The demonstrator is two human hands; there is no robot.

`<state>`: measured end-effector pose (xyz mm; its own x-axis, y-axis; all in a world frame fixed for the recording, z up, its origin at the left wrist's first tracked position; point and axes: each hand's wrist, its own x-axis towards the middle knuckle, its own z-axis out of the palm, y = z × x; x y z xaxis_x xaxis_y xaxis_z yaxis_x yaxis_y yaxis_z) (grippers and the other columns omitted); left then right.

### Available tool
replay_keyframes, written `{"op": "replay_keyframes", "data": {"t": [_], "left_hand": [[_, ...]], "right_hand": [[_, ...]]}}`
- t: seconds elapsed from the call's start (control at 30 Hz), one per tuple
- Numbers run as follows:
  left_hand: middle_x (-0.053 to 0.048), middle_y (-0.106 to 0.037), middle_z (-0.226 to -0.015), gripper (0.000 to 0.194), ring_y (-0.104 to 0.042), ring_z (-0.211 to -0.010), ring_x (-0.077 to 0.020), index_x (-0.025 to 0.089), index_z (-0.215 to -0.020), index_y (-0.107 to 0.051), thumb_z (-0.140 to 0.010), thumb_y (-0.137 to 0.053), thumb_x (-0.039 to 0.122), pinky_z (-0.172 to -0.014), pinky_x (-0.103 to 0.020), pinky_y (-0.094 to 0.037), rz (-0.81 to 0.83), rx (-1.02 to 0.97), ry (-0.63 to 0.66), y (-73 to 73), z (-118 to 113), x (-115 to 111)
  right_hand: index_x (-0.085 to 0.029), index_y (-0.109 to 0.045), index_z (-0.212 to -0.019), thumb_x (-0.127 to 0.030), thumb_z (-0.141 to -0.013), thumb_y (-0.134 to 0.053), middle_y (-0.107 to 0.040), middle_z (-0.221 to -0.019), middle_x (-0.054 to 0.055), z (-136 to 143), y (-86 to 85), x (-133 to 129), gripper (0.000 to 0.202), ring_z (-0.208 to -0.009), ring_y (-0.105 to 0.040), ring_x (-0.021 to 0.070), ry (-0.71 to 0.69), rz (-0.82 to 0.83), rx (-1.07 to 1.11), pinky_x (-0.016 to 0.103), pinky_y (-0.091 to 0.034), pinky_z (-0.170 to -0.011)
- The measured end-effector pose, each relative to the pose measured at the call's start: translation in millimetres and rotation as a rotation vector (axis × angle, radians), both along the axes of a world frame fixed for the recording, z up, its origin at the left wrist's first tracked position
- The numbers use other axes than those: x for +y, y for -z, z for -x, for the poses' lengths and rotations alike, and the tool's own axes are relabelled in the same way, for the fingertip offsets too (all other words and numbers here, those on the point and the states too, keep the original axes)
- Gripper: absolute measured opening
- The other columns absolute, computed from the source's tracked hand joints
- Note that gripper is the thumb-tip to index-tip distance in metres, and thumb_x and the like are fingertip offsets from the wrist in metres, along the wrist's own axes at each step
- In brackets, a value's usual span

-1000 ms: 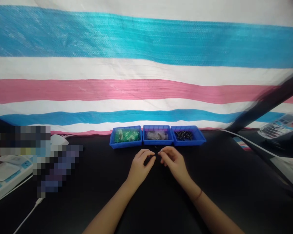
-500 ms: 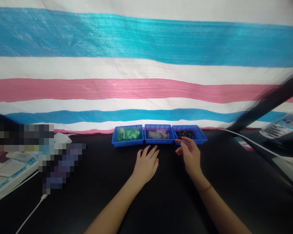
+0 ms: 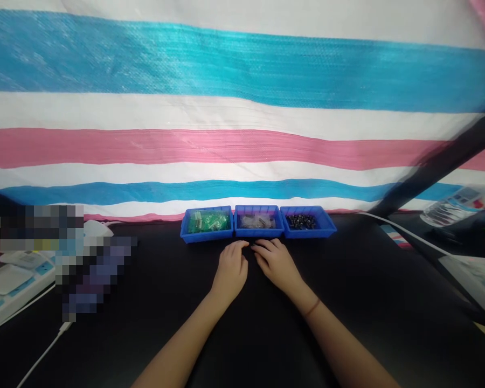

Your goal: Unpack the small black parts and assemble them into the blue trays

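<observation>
Three blue trays stand in a row. The left tray (image 3: 207, 237) contains green pieces (image 3: 216, 220), perhaps circuit boards. Small clear and metallic parts (image 3: 258, 221), too small to name, lie in the middle tray (image 3: 259, 233). Small black pieces (image 3: 302, 221) fill part of the right tray (image 3: 312, 234). Just in front of the middle tray, my left hand (image 3: 231, 268) rests on the black table with its fingers stretched toward the right. Facing it, my right hand (image 3: 278, 264) has its fingers extended, slightly apart. The fingertips almost meet, and I see nothing held in either hand.
A white power strip (image 3: 24, 293) with plugs runs along the left side, beside a pixelated item (image 3: 99, 275) with a white cable. Striped sheeting (image 3: 242, 145) hangs behind the trays. At the right are a black slanted bar (image 3: 440, 159), another cable and clear plastic packaging (image 3: 448, 207).
My right hand has moved left from the right tray's front to near my left hand. My left fingers have turned to the right. The view has shifted slightly.
</observation>
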<state>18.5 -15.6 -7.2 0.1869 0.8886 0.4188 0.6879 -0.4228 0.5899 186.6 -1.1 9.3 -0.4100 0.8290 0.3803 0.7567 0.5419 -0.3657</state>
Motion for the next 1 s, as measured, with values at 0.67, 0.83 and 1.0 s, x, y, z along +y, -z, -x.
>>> {"op": "replay_keyframes", "data": {"t": [0.67, 0.83, 1.0], "left_hand": [[-0.003, -0.066, -0.095, 0.014, -0.063, -0.088, -0.0166, 0.021, -0.1, -0.064, -0.093, -0.052, 0.026, -0.079, -0.029, -0.051, 0.121, -0.309, 0.126, -15.2, 6, -3], [-0.003, -0.065, -0.098, 0.016, -0.062, -0.09, -0.0159, 0.021, -0.102, -0.064, -0.094, -0.05, 0.023, -0.08, -0.028, -0.051, 0.136, -0.335, 0.142, -17.7, 5, -3], [-0.003, -0.064, -0.098, 0.016, -0.062, -0.087, -0.0149, 0.021, -0.103, -0.064, -0.093, -0.052, 0.023, -0.079, -0.027, -0.05, 0.17, -0.331, 0.171, -18.1, 5, -3]], "right_hand": [[-0.02, -0.062, -0.097, -0.036, -0.088, -0.06, -0.068, -0.084, 0.003, 7, -5.7, -22, 0.019, -0.068, -0.065, 0.016, 0.018, 0.572, 0.858, 0.03, -0.054, -0.066], [-0.019, -0.064, -0.095, -0.034, -0.087, -0.061, -0.067, -0.085, 0.003, 9, -2.1, -23, 0.017, -0.068, -0.063, 0.0158, 0.036, 0.547, 0.865, 0.03, -0.054, -0.066], [-0.019, -0.064, -0.095, -0.034, -0.085, -0.064, -0.067, -0.088, 0.005, 10, 3.0, -22, 0.018, -0.074, -0.064, 0.0181, 0.081, 0.525, 0.893, 0.031, -0.054, -0.068]]}}
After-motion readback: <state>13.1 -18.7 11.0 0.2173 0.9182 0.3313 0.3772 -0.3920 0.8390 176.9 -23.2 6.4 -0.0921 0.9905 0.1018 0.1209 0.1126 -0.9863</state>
